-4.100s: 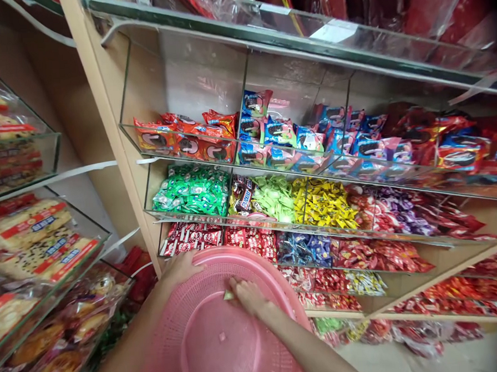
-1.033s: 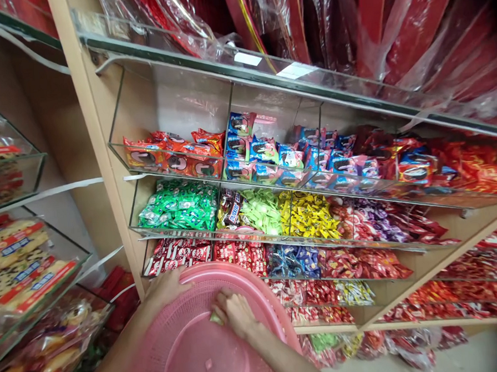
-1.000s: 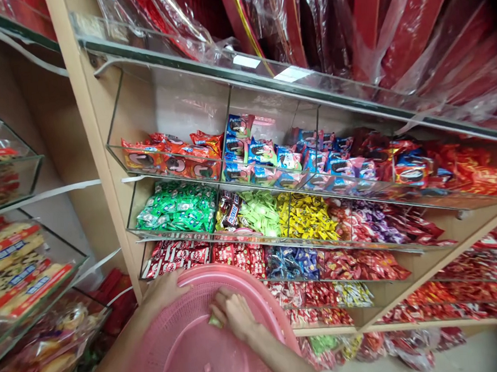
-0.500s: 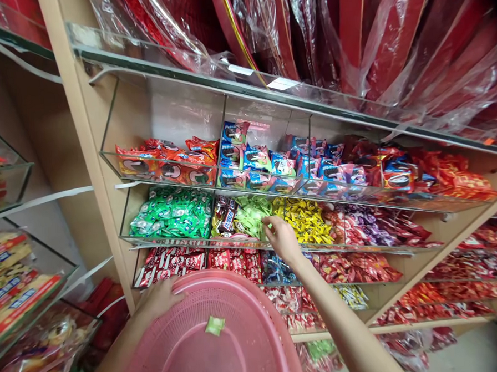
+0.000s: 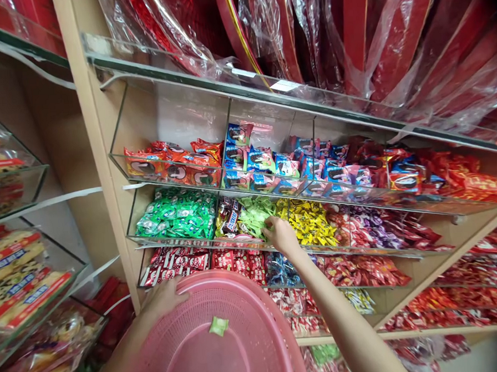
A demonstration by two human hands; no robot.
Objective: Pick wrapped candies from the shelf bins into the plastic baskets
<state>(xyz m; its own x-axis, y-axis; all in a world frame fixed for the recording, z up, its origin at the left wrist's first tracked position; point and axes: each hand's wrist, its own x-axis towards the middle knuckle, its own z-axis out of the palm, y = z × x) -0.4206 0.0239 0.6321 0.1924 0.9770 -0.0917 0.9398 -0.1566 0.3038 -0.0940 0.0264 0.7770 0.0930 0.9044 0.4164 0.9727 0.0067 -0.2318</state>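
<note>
My left hand (image 5: 165, 298) is closed over the left rim of a pink plastic basket (image 5: 264, 318) with slotted walls. Inside the basket lies one light green wrapped candy (image 5: 218, 326). Over the front of a glass-fronted bin, my right hand (image 5: 282, 235) reaches in with bent fingers, its fingertips at a heap of light green wrapped candies (image 5: 254, 213). Whether a candy is between those fingertips is hidden. Brown Snickers bars (image 5: 230, 220) share that bin on the left. To its right are yellow wrapped candies (image 5: 311, 221).
Green packets (image 5: 177, 212) fill the bin at the left. Above, a glass tier holds red packets (image 5: 176, 162) and blue cookie packets (image 5: 261, 158). A glass shelf edge (image 5: 210, 82) runs overhead. A wooden upright (image 5: 91, 133) stands left; more candy bins lie below.
The view has shifted slightly, so the shelves sit a little further right and lower. My right hand stays at the light green candies, and the left stays on the basket.
</note>
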